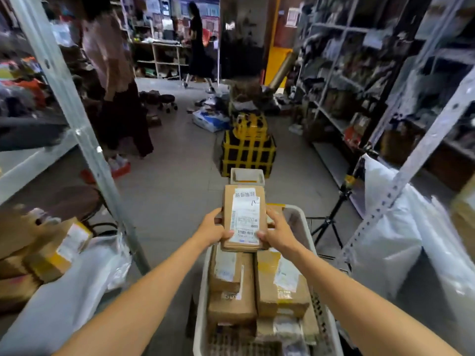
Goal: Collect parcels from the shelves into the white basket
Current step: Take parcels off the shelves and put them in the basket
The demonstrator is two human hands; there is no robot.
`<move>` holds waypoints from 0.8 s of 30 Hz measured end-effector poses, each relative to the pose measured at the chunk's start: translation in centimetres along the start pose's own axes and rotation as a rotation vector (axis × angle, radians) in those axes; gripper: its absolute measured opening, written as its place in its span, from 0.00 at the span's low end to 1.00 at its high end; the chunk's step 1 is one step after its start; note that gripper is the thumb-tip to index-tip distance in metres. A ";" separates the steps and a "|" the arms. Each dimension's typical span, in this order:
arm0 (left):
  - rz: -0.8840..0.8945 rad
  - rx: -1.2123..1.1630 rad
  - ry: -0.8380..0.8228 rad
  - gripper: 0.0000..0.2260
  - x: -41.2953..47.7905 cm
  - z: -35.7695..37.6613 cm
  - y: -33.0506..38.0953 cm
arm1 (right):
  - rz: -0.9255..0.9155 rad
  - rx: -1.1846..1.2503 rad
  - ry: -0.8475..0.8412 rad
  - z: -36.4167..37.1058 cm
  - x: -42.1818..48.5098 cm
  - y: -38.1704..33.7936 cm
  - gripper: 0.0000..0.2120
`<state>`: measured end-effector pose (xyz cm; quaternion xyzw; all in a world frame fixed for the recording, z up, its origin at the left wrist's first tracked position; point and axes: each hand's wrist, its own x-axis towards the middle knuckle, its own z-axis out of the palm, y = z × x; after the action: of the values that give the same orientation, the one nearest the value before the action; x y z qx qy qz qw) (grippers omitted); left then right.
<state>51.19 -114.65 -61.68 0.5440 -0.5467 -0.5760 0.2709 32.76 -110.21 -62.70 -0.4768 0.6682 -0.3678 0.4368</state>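
both our left grip (213,229) and right grip (279,233) clasp one parcel (244,217) by its sides above the far end of the white basket (200,304), its long axis along the basket.

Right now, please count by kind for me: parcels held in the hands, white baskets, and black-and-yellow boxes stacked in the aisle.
Cardboard parcel, held by the left hand and right hand: 1
White basket: 1
Black-and-yellow boxes, one stacked on the other: 2
Total: 4
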 end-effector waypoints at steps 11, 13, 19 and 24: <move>-0.097 0.078 -0.017 0.32 8.4 5.3 -3.8 | 0.240 -0.013 0.122 -2.2 5.3 6.0 0.33; -0.058 0.124 -0.004 0.27 10.4 7.0 -3.8 | 0.245 -0.023 0.182 -3.2 7.8 7.5 0.30; 0.033 0.297 0.090 0.18 17.2 10.5 -3.8 | 0.283 -0.013 0.235 -5.0 15.3 10.3 0.29; 0.071 0.361 0.168 0.14 21.8 11.7 -5.2 | 0.262 0.002 0.231 -4.5 19.7 12.5 0.23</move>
<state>36.17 -129.21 -75.94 0.6102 -0.6354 -0.4113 0.2339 21.39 -125.30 -77.11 -0.3399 0.7701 -0.3606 0.4016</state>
